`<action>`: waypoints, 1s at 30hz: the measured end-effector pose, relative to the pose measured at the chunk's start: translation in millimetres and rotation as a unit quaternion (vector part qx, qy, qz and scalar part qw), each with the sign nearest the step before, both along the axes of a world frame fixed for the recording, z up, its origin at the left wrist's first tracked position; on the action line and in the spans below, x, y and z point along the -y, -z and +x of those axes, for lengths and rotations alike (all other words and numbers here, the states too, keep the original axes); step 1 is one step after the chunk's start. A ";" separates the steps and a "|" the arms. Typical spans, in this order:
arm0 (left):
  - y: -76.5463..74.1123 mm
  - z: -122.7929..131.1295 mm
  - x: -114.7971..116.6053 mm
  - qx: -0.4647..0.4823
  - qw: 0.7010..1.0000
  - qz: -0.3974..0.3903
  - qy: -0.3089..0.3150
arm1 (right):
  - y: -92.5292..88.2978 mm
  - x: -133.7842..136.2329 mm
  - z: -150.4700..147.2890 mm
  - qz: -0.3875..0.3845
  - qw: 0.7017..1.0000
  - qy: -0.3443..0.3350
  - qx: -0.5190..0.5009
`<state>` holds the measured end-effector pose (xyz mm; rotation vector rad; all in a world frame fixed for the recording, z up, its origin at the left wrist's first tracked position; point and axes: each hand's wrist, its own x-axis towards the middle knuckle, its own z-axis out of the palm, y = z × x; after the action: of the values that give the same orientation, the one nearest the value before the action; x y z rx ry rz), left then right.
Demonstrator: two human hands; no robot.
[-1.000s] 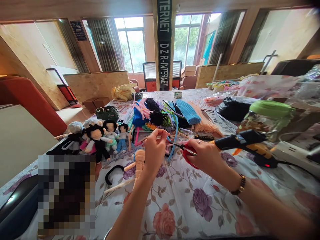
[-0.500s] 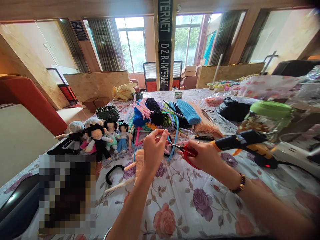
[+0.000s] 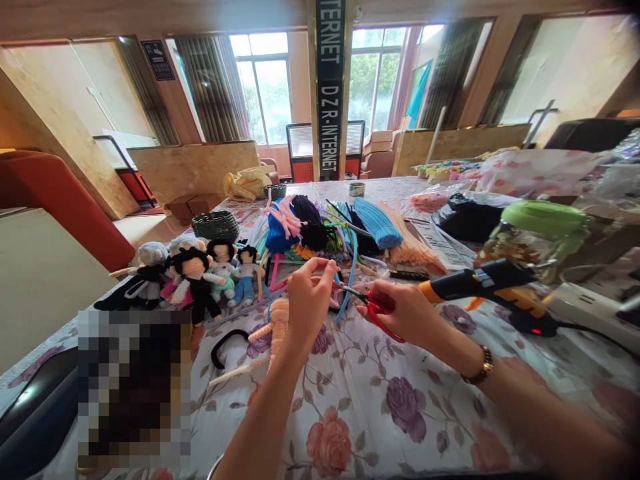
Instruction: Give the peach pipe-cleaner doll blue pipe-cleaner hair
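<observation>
My right hand (image 3: 400,308) is closed round the red handles of a pair of scissors (image 3: 376,313), its blades pointing left toward my left hand (image 3: 313,293). The left hand pinches thumb and fingertips together; what sits between them is too small or hidden to make out. Around the blades lie a blue pipe cleaner (image 3: 346,307) and black and pink ones, partly covered by the fingers. Beside my left wrist a peach doll body (image 3: 278,327) of wound pipe cleaner rests on the cloth, partly hidden. A bent black pipe cleaner (image 3: 220,347) lies left of it.
Several finished dolls (image 3: 195,273) sit at the left before a dark woven basket (image 3: 216,227). Bundles of pipe cleaners (image 3: 375,223) fill the middle back. At right are a glue gun (image 3: 480,280) with a red light, a green-lidded jar (image 3: 540,233) and a white power strip (image 3: 575,307).
My right hand has shifted slightly right and down with the scissors, the blades drawing a little back from the left fingertips. My left hand stays almost still.
</observation>
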<state>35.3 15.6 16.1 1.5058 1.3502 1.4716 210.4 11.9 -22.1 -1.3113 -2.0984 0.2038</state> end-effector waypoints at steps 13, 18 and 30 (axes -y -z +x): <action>-2.7 1.5 1.2 -0.036 0.999 -0.009 -0.007 | -2.1 1.6 0.0 0.027 0.998 0.028 0.054; -2.9 1.6 2.1 -0.091 0.996 0.002 -0.014 | -2.4 3.0 2.1 0.088 0.989 0.045 0.106; -1.2 1.7 3.0 -0.108 0.994 -0.006 -0.009 | -4.0 2.4 2.1 0.238 0.959 0.034 0.148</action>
<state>37.0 12.5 17.3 1.6879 1.4972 1.3384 212.4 9.4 -18.1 -1.1619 -2.1531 -0.5291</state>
